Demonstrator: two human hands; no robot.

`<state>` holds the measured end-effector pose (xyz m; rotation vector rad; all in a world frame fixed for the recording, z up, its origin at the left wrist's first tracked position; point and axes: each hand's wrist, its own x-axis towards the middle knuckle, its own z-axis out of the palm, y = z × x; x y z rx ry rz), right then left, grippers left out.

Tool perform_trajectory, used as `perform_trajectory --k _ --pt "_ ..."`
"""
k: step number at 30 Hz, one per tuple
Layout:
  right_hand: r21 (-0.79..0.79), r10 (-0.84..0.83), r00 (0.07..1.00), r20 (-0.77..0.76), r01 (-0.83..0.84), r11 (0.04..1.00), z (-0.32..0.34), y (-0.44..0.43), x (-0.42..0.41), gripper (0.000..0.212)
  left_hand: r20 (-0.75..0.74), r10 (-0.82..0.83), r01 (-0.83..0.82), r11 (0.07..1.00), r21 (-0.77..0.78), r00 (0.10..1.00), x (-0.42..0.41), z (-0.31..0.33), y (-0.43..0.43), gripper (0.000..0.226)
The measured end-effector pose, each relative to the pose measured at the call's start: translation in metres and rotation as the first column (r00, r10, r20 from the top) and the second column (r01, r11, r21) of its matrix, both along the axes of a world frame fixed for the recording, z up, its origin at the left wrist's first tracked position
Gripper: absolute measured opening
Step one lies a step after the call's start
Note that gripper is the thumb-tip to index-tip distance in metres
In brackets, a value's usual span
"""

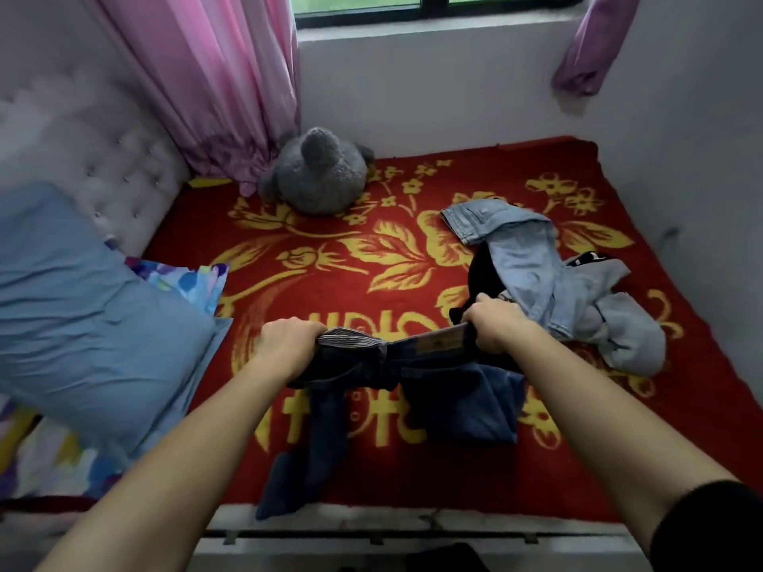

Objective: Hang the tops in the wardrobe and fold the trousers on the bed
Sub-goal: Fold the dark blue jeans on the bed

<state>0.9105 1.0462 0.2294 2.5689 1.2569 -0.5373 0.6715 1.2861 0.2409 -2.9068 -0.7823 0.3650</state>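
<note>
Dark blue jeans [450, 394] hang over the red bed cover [330, 262], held up by the waistband. My left hand [285, 344] grips the left end of the waistband and my right hand [495, 324] grips the right end. One leg trails down to the bed's near edge, twisted. Pale blue jeans [524, 258] lie crumpled at the right on a black garment [481, 274], with a light grey top [627, 328] beside them.
A grey plush toy [318, 175] sits at the back by the pink curtain [214, 84]. A blue pillow [82, 307] lies at the left against the tufted headboard [115, 158]. The window wall runs behind the bed.
</note>
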Motion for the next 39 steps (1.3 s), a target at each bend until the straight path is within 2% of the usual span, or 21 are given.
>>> perform_trajectory --k 3,6,10,13,16,17,18,21,23,25,26,28,29,30,31,33,35,37,39 --pt "-0.071 -0.026 0.999 -0.04 0.023 0.997 0.001 -0.009 -0.015 0.031 0.069 -0.076 0.068 0.992 0.102 0.995 -0.005 0.003 0.003 0.016" --pt "-0.113 -0.042 0.999 -0.007 0.041 0.993 0.004 -0.012 -0.034 0.022 0.107 -0.139 0.122 0.981 0.151 0.984 -0.017 0.005 0.003 0.014" --pt "-0.075 -0.177 0.978 -0.108 0.17 0.983 0.013 -0.015 -0.061 0.03 0.151 -0.128 0.109 0.986 0.126 0.98 -0.045 0.004 0.011 0.021" --pt "-0.083 -0.168 0.982 -0.088 0.161 0.984 0.025 -0.01 -0.077 0.036 0.189 -0.093 0.066 0.987 0.146 0.978 -0.061 0.006 0.022 0.025" --pt "-0.077 -0.174 0.981 -0.087 0.168 0.983 0.045 0.002 -0.085 0.031 0.223 0.086 -0.088 0.996 0.0 0.971 -0.063 0.015 0.033 0.049" --pt "-0.077 -0.175 0.982 -0.076 0.169 0.983 0.052 0.007 -0.084 0.029 0.204 0.174 -0.163 0.984 -0.072 0.963 -0.061 0.02 0.037 0.059" --pt "-0.074 -0.168 0.984 -0.05 0.165 0.984 0.061 0.012 -0.081 0.027 0.17 0.256 -0.232 0.962 -0.147 0.952 -0.056 0.026 0.041 0.06" --pt "0.002 -0.156 0.986 0.062 0.156 0.988 0.092 0.028 -0.062 0.02 0.144 0.405 -0.326 0.864 -0.383 0.903 -0.032 0.048 0.06 0.028" --pt "0.158 -0.179 0.975 0.135 0.157 0.975 0.114 0.042 -0.041 0.014 0.219 0.461 -0.306 0.809 -0.501 0.86 -0.009 0.07 0.071 0.027" --pt "0.387 -0.276 0.952 0.129 0.208 0.898 0.134 0.058 -0.014 0.012 0.3 0.488 -0.291 0.806 -0.516 0.82 0.019 0.098 0.085 0.028" --pt "0.484 -0.324 0.941 0.101 0.238 0.842 0.145 0.068 0.001 0.016 0.315 0.484 -0.308 0.827 -0.471 0.817 0.033 0.114 0.094 0.03" --pt "0.606 -0.375 0.927 0.015 0.29 0.741 0.164 0.091 0.036 0.026 0.28 0.466 -0.367 0.866 -0.34 0.84 0.062 0.145 0.11 0.036" --pt "0.65 -0.389 0.92 -0.047 0.324 0.687 0.174 0.103 0.054 0.03 0.264 0.47 -0.383 0.866 -0.321 0.842 0.077 0.158 0.118 0.036" --pt "0.69 -0.396 0.91 -0.123 0.365 0.625 0.182 0.115 0.071 0.033 0.269 0.488 -0.377 0.848 -0.373 0.831 0.093 0.17 0.126 0.034" --pt "0.724 -0.391 0.898 -0.201 0.405 0.558 0.191 0.126 0.087 0.037 0.289 0.534 -0.352 0.793 -0.497 0.794 0.109 0.18 0.133 0.028" --pt "0.772 -0.363 0.864 -0.348 0.484 0.412 0.207 0.149 0.115 0.043 0.35 0.679 -0.202 0.594 -0.779 0.645 0.14 0.199 0.141 0.015" --pt "0.801 -0.326 0.83 -0.453 0.539 0.26 0.227 0.168 0.135 0.048 0.433 0.758 0.022 0.485 -0.874 0.488 0.167 0.22 0.148 0.022" --pt "0.847 -0.301 0.828 -0.474 0.522 0.102 0.255 0.182 0.146 0.052 0.532 0.783 0.202 0.492 -0.847 0.322 0.19 0.245 0.156 0.031" --pt "0.898 -0.26 0.863 -0.433 0.438 -0.042 0.289 0.19 0.15 0.056 0.692 0.707 0.24 0.653 -0.718 0.145 0.204 0.275 0.163 0.036"
